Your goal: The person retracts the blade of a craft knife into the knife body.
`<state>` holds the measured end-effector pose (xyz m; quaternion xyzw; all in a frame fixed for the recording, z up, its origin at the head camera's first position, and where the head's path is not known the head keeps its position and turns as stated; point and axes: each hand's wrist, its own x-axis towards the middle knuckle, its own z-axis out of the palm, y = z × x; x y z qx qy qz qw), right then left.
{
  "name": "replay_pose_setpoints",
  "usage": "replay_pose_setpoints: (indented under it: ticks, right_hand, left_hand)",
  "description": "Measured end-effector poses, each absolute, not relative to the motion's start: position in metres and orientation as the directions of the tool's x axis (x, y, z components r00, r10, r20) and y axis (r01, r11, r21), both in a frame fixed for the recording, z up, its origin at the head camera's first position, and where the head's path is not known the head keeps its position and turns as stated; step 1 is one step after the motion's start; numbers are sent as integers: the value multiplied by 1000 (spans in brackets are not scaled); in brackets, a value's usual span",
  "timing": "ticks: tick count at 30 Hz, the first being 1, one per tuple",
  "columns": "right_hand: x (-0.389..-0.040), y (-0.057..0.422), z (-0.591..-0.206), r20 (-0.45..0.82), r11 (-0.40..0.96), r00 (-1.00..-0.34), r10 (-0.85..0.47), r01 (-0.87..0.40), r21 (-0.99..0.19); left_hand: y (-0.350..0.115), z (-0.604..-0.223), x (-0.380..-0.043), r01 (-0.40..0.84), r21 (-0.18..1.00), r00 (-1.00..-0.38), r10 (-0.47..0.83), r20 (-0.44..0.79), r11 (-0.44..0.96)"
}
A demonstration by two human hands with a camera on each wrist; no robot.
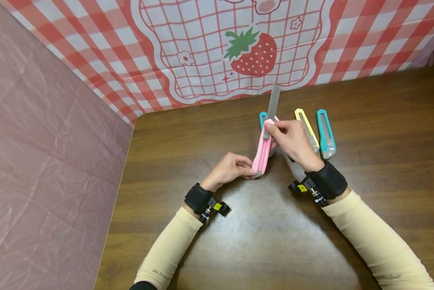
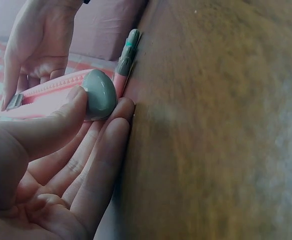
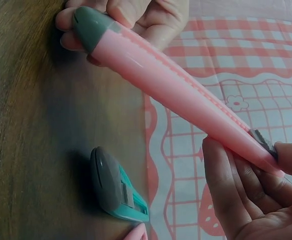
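Observation:
A pink utility knife (image 1: 263,155) is held raised between both hands, tilted, its long grey blade (image 1: 273,102) extended toward the cloth. My left hand (image 1: 231,169) pinches the knife's grey end cap (image 2: 100,95) between thumb and fingers, low by the table. Near the blade end, my right hand (image 1: 293,139) grips the body, its thumb at the dark slider (image 3: 262,142). Behind the held knife lies a teal utility knife (image 1: 262,117), partly hidden. A yellow utility knife (image 1: 312,132) and another teal utility knife (image 1: 326,135) lie beyond the right hand.
The brown wooden table (image 1: 158,141) meets a red-and-white checked cloth (image 1: 122,52) with a strawberry print at its back edge. A pink sheet (image 1: 50,161) hangs at the left. Part of another pink object (image 3: 137,232) shows low in the right wrist view.

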<state>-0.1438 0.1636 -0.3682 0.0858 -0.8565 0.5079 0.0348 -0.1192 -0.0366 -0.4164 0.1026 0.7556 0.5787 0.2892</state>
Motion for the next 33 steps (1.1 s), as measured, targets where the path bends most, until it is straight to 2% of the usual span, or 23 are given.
replay_pose_setpoints:
  ticks: [12, 24, 33]
  right_hand:
    - [-144, 166, -370, 159, 482, -982, -98, -186, -856]
    - [-144, 169, -373, 191, 467, -972, -138, -234, -853]
    - [-145, 169, -373, 155, 503, -979, -131, -201, -840]
  left_hand:
    - [-36, -419, -120, -169, 933, -816, 486, -313, 318]
    - [-35, -420, -119, -172, 927, -814, 482, -324, 333]
    - [-34, -420, -119, -197, 926, -812, 475, -339, 323]
